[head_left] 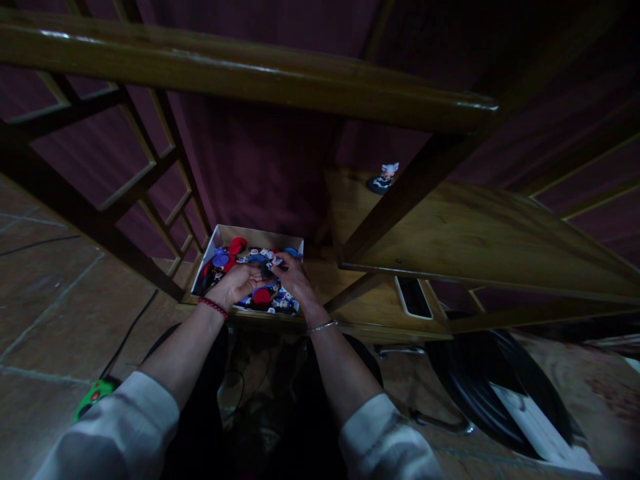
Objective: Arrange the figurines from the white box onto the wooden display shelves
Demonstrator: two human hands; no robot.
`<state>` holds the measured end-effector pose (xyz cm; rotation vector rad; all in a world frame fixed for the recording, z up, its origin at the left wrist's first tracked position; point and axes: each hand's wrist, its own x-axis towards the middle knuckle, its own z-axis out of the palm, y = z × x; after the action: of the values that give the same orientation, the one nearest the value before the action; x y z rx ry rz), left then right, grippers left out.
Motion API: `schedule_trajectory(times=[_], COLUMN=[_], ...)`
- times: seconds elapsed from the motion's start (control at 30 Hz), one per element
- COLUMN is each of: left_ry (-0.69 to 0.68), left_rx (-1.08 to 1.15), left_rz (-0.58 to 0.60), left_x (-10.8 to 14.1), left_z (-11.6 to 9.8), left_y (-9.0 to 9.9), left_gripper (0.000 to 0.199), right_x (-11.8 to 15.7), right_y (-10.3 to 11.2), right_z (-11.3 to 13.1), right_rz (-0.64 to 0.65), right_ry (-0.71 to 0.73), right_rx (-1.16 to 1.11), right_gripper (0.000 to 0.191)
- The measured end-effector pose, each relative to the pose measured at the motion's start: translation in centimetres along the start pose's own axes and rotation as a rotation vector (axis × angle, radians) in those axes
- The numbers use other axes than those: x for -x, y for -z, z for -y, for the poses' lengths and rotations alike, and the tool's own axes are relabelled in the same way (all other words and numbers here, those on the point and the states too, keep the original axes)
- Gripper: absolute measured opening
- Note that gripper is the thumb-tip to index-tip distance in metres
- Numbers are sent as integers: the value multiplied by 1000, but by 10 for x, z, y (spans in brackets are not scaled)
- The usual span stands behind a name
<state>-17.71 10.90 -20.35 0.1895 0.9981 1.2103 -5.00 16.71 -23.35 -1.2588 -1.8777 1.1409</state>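
A small figurine (275,262) on a dark round base sits between the two hands, above the contents of an open white box (267,235). Its long axis leans: the pale head end points to about two o'clock and the base to about eight o'clock. Finer details of which way it faces are too small to tell.

The right hand (295,277), on the figurine's four o'clock side, grips it between thumb and fingers. The left hand (237,283), at its eight o'clock, lies open with the palm turned up and fingers reaching the base; whether they press on it I cannot tell.

Below the hands the box is crowded with similar small figures, a red disc (261,296) at six o'clock from the figurine and a purple-blue round piece (220,259) at nine o'clock.

Toward two o'clock, another figurine on a dark base (388,175) stands upright on a raised wooden shelf (480,233). A white-edged dark rectangular object (414,297) lies at four o'clock on the lower board (363,308).
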Motion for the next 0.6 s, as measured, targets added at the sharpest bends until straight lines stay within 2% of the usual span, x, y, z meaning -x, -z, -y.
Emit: schedule_trajectory(times=[0.33, 0.6], left_ry=[-6, -3], left_rx=[29, 26], left_rz=[-29, -10], left_x=[-3, -6], left_z=[1, 3], left_y=[3, 5], left_gripper=[24, 23], right_x=[-1, -2], right_y=[-1, 0], right_z=[3, 1], right_rz=[24, -22], right_ry=[23, -22], right_rx=[-93, -72], right_gripper=[26, 29])
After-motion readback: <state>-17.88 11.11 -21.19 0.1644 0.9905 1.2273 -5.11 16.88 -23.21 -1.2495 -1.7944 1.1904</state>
